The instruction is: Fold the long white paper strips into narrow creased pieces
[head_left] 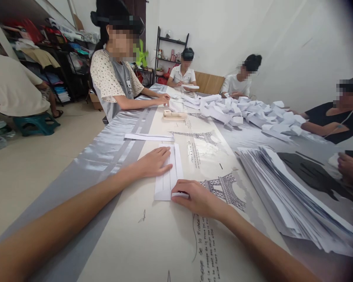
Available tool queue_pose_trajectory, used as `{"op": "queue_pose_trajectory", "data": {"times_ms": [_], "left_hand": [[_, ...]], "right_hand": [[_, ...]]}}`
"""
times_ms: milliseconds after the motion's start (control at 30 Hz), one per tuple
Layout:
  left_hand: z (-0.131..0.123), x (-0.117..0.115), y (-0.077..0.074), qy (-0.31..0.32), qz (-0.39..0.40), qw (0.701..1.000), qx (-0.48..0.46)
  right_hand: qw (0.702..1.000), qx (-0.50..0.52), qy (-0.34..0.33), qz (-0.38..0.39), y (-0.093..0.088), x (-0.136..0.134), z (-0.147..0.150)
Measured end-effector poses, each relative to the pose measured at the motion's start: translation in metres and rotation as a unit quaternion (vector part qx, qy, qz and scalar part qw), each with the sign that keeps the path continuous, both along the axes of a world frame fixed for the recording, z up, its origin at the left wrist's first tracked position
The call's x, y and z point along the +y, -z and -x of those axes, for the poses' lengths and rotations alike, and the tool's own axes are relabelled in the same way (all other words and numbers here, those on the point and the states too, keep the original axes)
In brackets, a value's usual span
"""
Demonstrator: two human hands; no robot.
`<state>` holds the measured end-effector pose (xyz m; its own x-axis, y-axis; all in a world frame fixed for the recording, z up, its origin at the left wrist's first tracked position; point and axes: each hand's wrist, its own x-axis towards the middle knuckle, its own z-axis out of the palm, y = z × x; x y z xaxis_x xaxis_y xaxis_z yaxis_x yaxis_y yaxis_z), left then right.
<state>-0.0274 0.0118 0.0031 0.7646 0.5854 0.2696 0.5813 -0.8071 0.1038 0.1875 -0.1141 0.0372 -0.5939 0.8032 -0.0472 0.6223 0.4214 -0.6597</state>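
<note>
A white sheet of paper with long crease lines lies lengthwise before me on the printed tablecloth. My left hand rests flat on its far part, fingers stretched out. At the near right corner, my right hand has its fingers closed on the paper's right edge, which curls up between thumb and fingers. The part inside that grip is partly hidden. Just beyond the sheet, a narrow folded paper strip lies crosswise. Farther off sits a small pale wooden block-like object.
A stack of white sheets lies on the right. Behind it spreads a heap of folded white papers. Co-workers sit around the table, one at the left side with hands on the table. A teal stool bears another person at far left.
</note>
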Motion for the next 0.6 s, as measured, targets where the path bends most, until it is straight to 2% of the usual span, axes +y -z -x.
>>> {"op": "queue_pose_trajectory", "data": {"times_ms": [267, 600], "left_hand": [[-0.0010, 0.0000, -0.0009, -0.005, -0.018, 1.000, 0.026], [0.0000, 0.0024, 0.0022, -0.002, -0.018, 1.000, 0.024]], "right_hand": [[0.999, -0.021, -0.022, -0.024, 0.0012, 0.0007, 0.0004], [1.000, -0.010, -0.021, -0.012, 0.0037, 0.0037, 0.0002]]}}
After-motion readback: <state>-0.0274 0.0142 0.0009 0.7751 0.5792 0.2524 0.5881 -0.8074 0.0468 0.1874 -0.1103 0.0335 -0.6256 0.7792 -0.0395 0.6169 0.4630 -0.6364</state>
